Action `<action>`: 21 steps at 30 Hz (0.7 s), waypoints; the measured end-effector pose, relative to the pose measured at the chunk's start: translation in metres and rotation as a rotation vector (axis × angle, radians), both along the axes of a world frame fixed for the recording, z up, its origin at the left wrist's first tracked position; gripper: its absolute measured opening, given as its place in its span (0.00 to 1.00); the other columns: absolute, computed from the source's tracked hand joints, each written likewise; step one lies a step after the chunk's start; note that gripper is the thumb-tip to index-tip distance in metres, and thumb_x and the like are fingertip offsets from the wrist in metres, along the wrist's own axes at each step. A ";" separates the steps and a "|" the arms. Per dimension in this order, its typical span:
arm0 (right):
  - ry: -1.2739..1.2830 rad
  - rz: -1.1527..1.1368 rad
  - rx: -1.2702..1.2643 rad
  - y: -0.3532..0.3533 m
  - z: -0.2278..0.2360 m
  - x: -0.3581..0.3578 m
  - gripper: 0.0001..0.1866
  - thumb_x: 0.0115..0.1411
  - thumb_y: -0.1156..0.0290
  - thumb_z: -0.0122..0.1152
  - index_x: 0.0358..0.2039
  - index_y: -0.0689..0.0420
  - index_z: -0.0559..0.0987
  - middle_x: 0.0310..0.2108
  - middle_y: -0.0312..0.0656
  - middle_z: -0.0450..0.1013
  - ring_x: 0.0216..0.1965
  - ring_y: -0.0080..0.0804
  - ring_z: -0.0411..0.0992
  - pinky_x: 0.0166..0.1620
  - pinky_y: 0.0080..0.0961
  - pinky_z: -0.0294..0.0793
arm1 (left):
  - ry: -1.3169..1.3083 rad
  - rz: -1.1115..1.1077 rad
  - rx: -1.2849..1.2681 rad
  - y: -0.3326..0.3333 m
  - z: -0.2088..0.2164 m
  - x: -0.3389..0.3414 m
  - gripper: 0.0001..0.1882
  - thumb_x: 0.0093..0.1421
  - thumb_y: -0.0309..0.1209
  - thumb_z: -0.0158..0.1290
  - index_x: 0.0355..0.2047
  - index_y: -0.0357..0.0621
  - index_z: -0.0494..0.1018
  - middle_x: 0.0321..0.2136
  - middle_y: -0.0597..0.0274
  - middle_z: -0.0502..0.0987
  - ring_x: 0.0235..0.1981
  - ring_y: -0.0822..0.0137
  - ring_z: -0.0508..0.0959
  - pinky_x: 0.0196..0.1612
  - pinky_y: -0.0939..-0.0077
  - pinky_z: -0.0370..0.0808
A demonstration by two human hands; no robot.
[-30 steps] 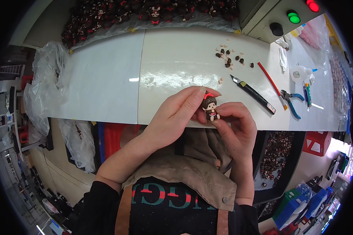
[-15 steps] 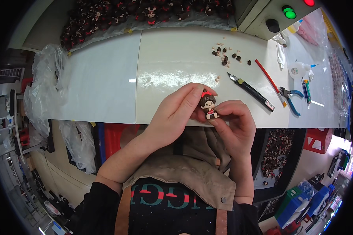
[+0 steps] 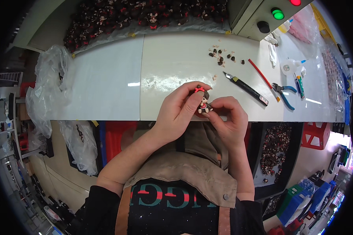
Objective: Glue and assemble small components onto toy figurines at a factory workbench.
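Observation:
A small dark-brown doll figurine (image 3: pixel 203 106) with a red bow and pale face is held between both hands above the table's near edge. My left hand (image 3: pixel 179 110) grips its head, and the thumb lies across the face, hiding part of it. From the other side, the fingertips of my right hand (image 3: pixel 232 118) pinch its lower body. Beyond the hands, small brown and cream pieces (image 3: pixel 221 61) are scattered on the white table (image 3: pixel 164 51). A black utility knife (image 3: pixel 249 91), its blade out, lies to the right of them.
Right of the knife lie a red-handled brush (image 3: pixel 259 73), blue-handled pliers (image 3: pixel 290 102) and a white bottle (image 3: pixel 288 68). Many figurines (image 3: pixel 153 19) fill the back. A control box (image 3: pixel 243 25) overhangs the back right. Crumpled plastic (image 3: pixel 47 82) hangs left; a black bin (image 3: pixel 259 180) stands below.
My left thumb has slid down over the figurine's face, and the figurine is tilted more. The view has shifted slightly; both hands still hold the figurine.

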State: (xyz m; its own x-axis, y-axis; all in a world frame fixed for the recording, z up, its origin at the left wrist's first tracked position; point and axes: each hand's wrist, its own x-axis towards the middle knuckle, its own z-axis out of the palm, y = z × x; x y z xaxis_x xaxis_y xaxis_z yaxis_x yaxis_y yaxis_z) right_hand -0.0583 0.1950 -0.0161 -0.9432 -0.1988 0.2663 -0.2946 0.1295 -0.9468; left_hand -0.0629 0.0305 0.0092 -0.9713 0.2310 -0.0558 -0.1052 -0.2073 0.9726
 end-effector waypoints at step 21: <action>0.068 -0.036 -0.041 -0.003 0.001 -0.006 0.12 0.47 0.79 0.67 0.33 0.60 0.75 0.29 0.38 0.74 0.27 0.23 0.74 0.30 0.17 0.75 | -0.063 -0.027 0.042 0.000 0.007 -0.005 0.17 0.67 0.38 0.41 0.46 0.38 0.68 0.35 0.68 0.70 0.37 0.80 0.70 0.41 0.85 0.70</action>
State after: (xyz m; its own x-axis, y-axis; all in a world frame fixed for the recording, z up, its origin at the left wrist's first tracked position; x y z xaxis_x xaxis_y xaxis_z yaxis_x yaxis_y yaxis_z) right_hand -0.0639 0.1920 -0.0146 -0.9289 -0.1530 0.3372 -0.3543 0.1021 -0.9296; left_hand -0.0676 0.0302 0.0159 -0.9596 0.2605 -0.1067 -0.1723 -0.2439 0.9544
